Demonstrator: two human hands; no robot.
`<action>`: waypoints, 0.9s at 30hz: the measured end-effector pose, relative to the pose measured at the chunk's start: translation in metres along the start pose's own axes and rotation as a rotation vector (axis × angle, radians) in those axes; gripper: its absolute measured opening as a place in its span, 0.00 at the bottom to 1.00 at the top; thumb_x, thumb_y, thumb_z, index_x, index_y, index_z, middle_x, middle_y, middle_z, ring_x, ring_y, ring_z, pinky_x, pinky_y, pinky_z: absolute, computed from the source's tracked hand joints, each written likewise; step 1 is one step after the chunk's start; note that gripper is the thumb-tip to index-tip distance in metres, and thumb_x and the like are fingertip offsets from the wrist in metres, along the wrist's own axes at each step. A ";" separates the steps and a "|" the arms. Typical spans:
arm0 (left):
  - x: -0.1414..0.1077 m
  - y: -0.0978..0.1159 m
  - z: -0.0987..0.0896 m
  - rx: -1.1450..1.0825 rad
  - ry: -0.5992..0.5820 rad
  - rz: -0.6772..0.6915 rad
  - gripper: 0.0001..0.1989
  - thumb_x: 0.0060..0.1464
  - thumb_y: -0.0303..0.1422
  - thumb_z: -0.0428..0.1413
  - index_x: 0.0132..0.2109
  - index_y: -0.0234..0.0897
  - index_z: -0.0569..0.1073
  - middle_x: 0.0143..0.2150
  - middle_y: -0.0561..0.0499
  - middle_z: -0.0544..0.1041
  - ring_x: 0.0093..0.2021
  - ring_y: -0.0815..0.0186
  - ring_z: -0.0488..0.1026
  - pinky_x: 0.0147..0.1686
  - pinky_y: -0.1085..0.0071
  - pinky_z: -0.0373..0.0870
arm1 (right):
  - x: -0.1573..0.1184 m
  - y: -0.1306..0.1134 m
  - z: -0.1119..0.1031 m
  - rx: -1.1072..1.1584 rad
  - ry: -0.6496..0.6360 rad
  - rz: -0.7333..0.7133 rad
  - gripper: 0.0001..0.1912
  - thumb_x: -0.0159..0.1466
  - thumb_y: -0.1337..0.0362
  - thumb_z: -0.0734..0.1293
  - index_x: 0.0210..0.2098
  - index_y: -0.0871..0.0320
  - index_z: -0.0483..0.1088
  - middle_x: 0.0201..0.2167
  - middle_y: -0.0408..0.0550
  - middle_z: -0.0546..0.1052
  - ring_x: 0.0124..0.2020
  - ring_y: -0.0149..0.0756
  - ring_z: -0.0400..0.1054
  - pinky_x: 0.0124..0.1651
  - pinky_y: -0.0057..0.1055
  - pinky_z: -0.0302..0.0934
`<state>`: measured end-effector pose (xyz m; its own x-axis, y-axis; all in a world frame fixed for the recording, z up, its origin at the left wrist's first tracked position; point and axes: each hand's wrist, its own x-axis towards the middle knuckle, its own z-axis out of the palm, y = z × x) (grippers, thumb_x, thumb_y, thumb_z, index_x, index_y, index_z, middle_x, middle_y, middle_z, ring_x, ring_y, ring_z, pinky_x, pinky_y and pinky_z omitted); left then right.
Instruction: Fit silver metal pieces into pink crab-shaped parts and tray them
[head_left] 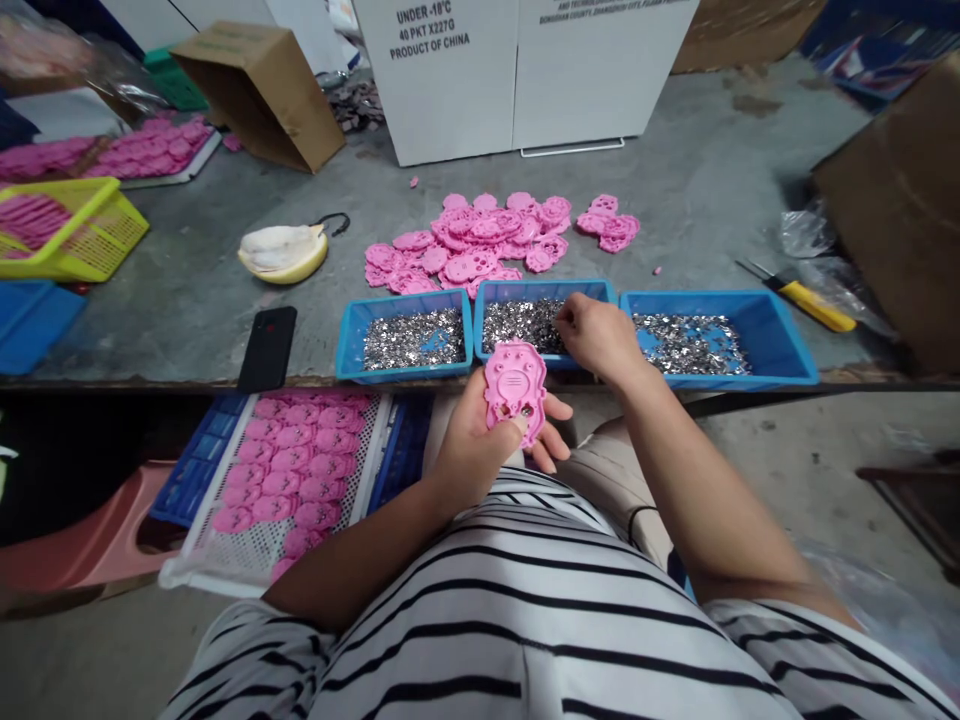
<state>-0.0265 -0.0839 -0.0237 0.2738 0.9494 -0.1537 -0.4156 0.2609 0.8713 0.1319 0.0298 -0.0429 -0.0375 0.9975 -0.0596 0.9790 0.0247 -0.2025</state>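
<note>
A pink plastic molded piece (513,378) lies in my left hand (472,450), the thumb pressed on its lower end and the fingers behind it. A small metal bit shows in a hole beside the thumb. My right hand (598,335) reaches into the middle blue tray (546,291), fingers pinched over its small shiny metal parts (517,322); whether a part is between the fingertips is hidden. Similar metal parts fill the left blue tray (347,340) and the right blue tray (780,340). Behind the trays lies a heap of pink pieces (480,235).
At left are a black phone (268,348), a yellow fruit rind (296,268) and a yellow basket (97,235). Below the table edge, a white perforated tray (225,540) holds rows of pink pieces. A yellow-handled screwdriver (817,305) lies right; a white carton (517,90) stands behind.
</note>
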 end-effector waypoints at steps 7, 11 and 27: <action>-0.004 0.000 -0.002 -0.024 -0.070 0.064 0.16 0.52 0.29 0.54 0.48 0.40 0.60 0.38 0.50 0.78 0.27 0.66 0.77 0.22 0.71 0.73 | 0.000 0.003 0.001 0.071 0.062 -0.063 0.13 0.64 0.67 0.59 0.42 0.60 0.74 0.45 0.59 0.78 0.44 0.50 0.71 0.39 0.36 0.58; -0.004 -0.001 -0.004 -0.047 -0.113 0.084 0.14 0.54 0.31 0.55 0.47 0.41 0.60 0.38 0.51 0.76 0.27 0.68 0.76 0.23 0.71 0.73 | 0.000 0.004 0.001 0.106 0.058 -0.022 0.12 0.65 0.67 0.60 0.43 0.60 0.73 0.41 0.58 0.80 0.42 0.51 0.72 0.36 0.35 0.55; -0.002 -0.005 -0.009 -0.069 -0.174 0.133 0.16 0.54 0.27 0.54 0.49 0.40 0.59 0.39 0.51 0.75 0.26 0.70 0.76 0.21 0.75 0.72 | 0.005 0.010 0.012 0.186 0.168 -0.073 0.12 0.63 0.67 0.62 0.42 0.60 0.76 0.40 0.58 0.81 0.39 0.50 0.72 0.37 0.36 0.58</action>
<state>-0.0334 -0.0856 -0.0317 0.3561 0.9332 0.0484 -0.5143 0.1525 0.8439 0.1387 0.0343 -0.0567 -0.0577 0.9908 0.1220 0.9204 0.1001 -0.3779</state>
